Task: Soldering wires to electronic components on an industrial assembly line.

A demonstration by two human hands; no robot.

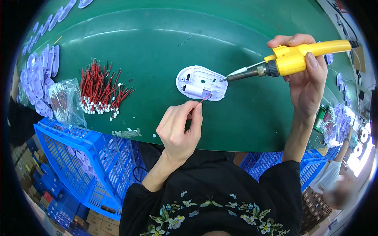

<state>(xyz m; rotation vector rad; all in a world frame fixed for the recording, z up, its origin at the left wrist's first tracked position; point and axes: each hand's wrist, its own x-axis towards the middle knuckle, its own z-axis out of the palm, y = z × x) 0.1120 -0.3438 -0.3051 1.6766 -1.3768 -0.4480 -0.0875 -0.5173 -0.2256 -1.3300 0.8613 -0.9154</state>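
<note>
A white oval plastic shell (201, 81) lies on the green table, its moulded inside facing up. My left hand (182, 128) pinches a thin red wire (204, 98) at the near edge of the shell, the wire's far end meeting the shell's lower right part. In my right hand (309, 76) is a yellow soldering gun (299, 59), held level, with its metal tip pointing left. That tip is at the shell's right end; whether it touches cannot be told. A thin white tube runs beside the tip.
Left on the table are a pile of red and black wires with white connectors (100, 88), a clear plastic bag (67, 102) and stacked pale shells (35, 80). Blue crates (90, 157) stand below the front edge. A green spool (320, 119) and another person (332, 181) are at the right.
</note>
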